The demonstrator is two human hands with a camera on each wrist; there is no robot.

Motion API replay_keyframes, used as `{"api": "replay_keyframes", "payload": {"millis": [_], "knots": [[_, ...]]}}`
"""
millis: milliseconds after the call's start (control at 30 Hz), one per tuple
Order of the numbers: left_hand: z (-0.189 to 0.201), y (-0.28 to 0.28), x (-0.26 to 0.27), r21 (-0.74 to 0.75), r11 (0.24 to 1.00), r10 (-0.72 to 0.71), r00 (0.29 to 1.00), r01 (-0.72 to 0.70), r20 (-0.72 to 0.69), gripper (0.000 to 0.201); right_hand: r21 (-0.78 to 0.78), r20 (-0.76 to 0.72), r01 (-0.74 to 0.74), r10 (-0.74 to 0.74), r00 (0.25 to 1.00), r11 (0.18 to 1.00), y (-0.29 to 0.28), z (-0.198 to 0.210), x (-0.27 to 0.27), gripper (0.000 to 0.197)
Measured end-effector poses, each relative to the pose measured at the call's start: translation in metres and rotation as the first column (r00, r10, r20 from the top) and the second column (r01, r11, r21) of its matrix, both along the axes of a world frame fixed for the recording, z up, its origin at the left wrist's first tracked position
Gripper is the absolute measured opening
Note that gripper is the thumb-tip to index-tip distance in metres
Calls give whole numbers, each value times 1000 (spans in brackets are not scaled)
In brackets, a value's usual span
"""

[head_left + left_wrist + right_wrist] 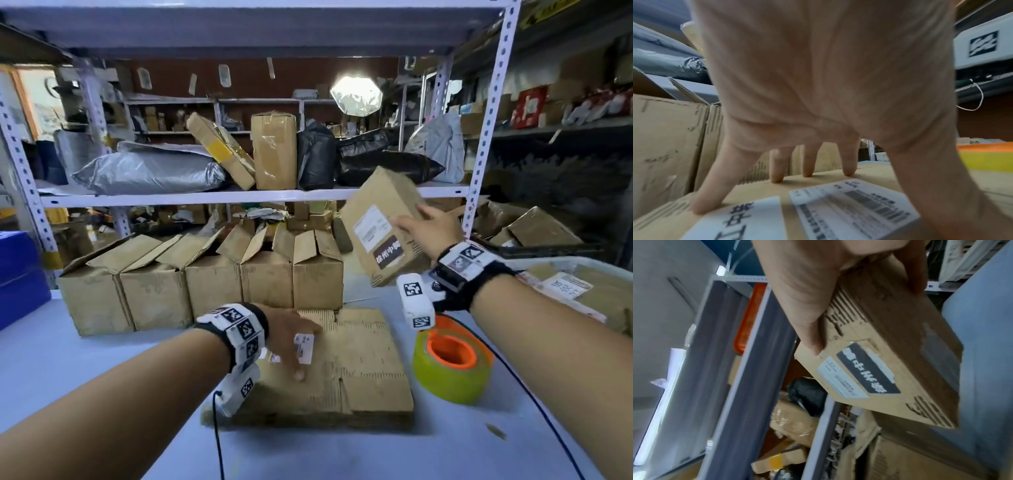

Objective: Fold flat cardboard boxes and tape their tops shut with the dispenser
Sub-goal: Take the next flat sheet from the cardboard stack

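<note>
**Right hand lifting folded box, left hand pressing flat stack**

A folded cardboard box (383,228) is hanging tilted in the air above the desk (85,370), in front of the shelf rack. The right hand (426,228) is gripping it from its upper side, fingers and thumb curled round the edges; white and dark labels are facing the camera. The left hand (291,337) is pressing down with straight, spread fingers on the stack of flat cardboard boxes (359,370) lying mid-desk, so this grip is open; fingertips (777,177) are touching the top sheet beside a shipping label (855,209). A yellow tape roll with orange core (452,359) is sitting just right of the stack. Five open-topped boxes (205,284) are standing in a row behind the stack. Grey and black bagged parcels (150,171) are lying on the shelf above.
</note>
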State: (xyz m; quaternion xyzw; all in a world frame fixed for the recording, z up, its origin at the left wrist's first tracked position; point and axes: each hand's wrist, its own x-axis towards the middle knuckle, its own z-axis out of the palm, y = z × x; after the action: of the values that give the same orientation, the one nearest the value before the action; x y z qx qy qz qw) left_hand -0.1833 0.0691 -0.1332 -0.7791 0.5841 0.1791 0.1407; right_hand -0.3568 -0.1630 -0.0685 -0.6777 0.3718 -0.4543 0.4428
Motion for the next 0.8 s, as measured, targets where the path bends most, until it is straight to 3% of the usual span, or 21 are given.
{"api": "replay_keyframes", "payload": {"millis": [233, 467, 733, 800], "knots": [[-8, -3, 8, -1, 1000, 19, 1000, -19, 22, 112, 58, -394, 112, -80, 916, 992, -41, -32, 49, 92], [-6, -2, 7, 17, 1000, 19, 1000, -19, 21, 110, 81, -413, 8, 27, 910, 997, -38, -43, 78, 85], [-3, -1, 7, 42, 999, 33, 999, -34, 25, 109, -19, -638, 22, -29, 769, 1000, -32, -30, 104, 64], [-2, 0, 6, 50, 998, 29, 999, -31, 29, 108, -16, -639, 45, -45, 768, 999, -31, -29, 113, 64]]}}
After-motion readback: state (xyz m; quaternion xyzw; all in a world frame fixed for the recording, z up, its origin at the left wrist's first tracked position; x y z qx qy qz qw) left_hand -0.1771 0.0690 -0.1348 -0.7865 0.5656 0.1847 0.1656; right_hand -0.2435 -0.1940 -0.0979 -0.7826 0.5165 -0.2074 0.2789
